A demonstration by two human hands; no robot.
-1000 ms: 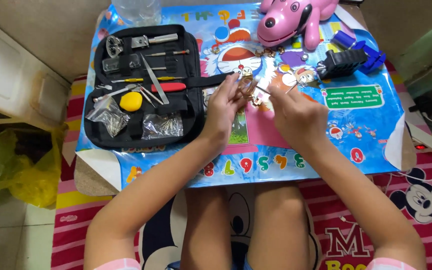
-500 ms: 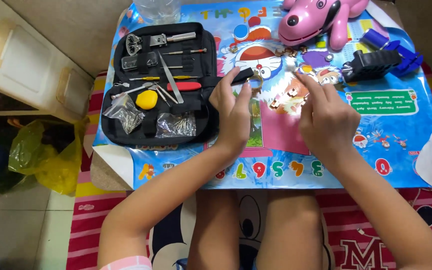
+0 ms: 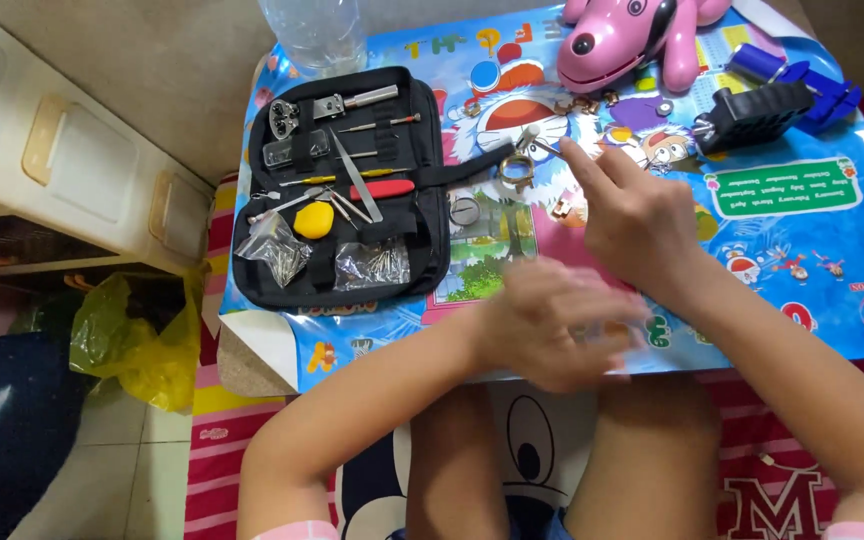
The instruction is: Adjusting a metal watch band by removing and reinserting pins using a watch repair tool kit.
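Right now: both my hands over the cartoon mat point(image 3: 802, 250), small metal watch piece point(image 3: 517, 170) by my rt fingertips.
Pink toy dog point(image 3: 632, 35), black holder block point(image 3: 752, 115) & plastic bottle point(image 3: 312, 30) ring the far edge. Rt hand point(image 3: 637, 220) flat, fingers apart, index reaching toward the piece, gripping nothing. Lt hand point(image 3: 552, 325) blurred, lower down; can't tell its grip. Open black tool case point(image 3: 342, 190) w/ tweezers, screwdrivers, yellow ball point(image 3: 313, 221), bagged parts.
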